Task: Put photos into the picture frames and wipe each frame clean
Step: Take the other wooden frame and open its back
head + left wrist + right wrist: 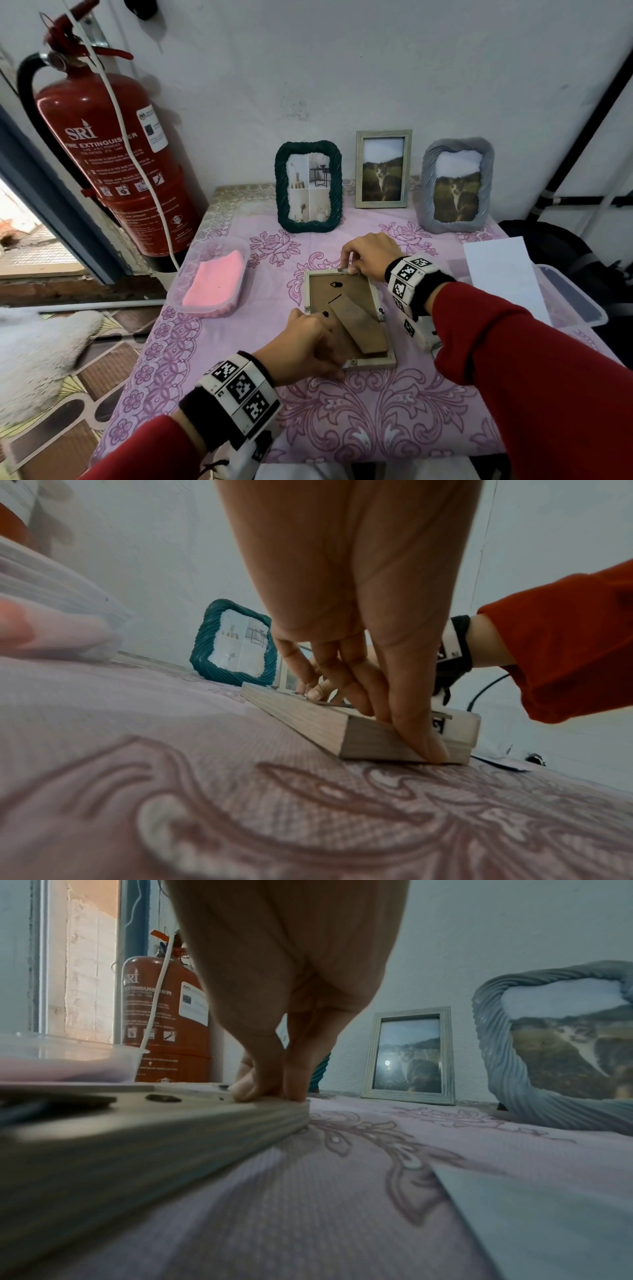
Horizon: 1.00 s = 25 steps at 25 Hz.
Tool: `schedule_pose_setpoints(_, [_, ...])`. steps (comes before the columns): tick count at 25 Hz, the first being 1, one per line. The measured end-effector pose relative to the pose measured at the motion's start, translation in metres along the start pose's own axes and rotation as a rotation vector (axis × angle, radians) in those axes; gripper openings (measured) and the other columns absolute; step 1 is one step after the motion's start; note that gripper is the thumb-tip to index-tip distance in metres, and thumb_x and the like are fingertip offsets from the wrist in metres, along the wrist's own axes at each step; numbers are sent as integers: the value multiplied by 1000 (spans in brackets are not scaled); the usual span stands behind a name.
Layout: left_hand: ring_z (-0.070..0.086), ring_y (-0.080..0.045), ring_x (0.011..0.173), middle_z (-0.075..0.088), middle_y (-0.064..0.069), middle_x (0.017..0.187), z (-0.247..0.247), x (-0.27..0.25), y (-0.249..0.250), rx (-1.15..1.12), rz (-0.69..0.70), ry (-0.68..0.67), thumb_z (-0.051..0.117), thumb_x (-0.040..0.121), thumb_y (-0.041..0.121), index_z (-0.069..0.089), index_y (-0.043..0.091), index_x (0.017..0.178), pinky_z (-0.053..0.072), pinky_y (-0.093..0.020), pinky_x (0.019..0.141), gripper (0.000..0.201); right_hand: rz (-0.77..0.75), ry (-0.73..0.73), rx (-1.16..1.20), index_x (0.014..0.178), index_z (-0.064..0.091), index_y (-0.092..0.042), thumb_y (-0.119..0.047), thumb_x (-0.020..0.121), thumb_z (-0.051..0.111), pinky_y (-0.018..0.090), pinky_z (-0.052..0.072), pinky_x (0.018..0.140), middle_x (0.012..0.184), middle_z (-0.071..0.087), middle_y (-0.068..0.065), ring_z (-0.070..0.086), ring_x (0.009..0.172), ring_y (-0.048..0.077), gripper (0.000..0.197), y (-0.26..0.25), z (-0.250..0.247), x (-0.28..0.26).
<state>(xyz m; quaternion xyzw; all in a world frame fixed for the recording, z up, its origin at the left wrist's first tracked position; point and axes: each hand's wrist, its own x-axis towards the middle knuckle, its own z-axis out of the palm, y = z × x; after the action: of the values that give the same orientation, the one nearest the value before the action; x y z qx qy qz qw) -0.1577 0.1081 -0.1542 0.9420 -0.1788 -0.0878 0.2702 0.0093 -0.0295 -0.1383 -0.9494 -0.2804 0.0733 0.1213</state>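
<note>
Frame (342, 291): face down on the tablecloth (376, 411), in front of three standing frames.
Left hand (308, 346): grips the frame's near corner, thumb on its edge.
Right hand (368, 255): fingertips pinching the frame's far edge.
Pink cloth (215, 282): in a tub left of the frame.

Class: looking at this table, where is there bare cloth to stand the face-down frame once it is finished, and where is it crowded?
Bare patches: the pink floral tablecloth nearest the person, below the face-down pale wooden frame, and the strip between that frame and the clear tub holding a pink cloth. Crowded: the back row by the wall, and the right edge with the white paper sheet.
</note>
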Motion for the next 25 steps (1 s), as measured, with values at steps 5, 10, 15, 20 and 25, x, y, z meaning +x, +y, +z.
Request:
schedule_pose_setpoints(5, [54, -2, 79, 63, 8, 83, -1, -10, -5, -94, 3, 78, 71, 77, 42, 74, 20, 81, 42, -31, 84, 23, -50, -31, 3, 107, 66, -23, -24, 84, 65, 26, 41, 79, 106, 67, 1, 60, 99, 20, 23, 1, 2, -16])
schedule_pose_setpoints(10, [58, -11, 83, 61, -4, 95, -15, -4, -19, -120, -142, 404, 66, 84, 19, 72, 13, 97, 43, -16, 75, 16, -70, -56, 194, 113, 63, -6, -13, 87, 60, 18, 37, 81, 116, 63, 10, 57, 106, 20, 27, -2, 2, -44])
schedule_pose_setpoints(15, [58, -15, 100, 53, -8, 115, -9, 7, -28, -56, -288, 280, 62, 87, 17, 60, 10, 120, 42, -14, 81, 35, 11, -121, 184, 99, 62, 5, -33, 90, 57, 32, 48, 78, 93, 68, 20, 63, 88, 30, 39, -16, 8, -70])
schedule_pose_setpoints(20, [59, -16, 100, 57, -9, 116, -9, 13, -29, -44, -321, 261, 68, 82, 20, 59, 9, 121, 42, -15, 78, 41, 40, -125, -14, 59, 42, -15, -57, 74, 65, 28, 36, 59, 63, 40, -2, 48, 73, 23, 50, -26, 13, -80])
schedule_pose_setpoints(25, [57, -13, 98, 55, -8, 117, -5, 15, -27, -80, -318, 259, 72, 79, 23, 58, 10, 123, 35, -7, 74, 48, 31, 7, -82, 55, 35, -20, -54, 67, 65, 27, 35, 58, 67, 46, -1, 46, 73, 22, 47, -30, 21, -85])
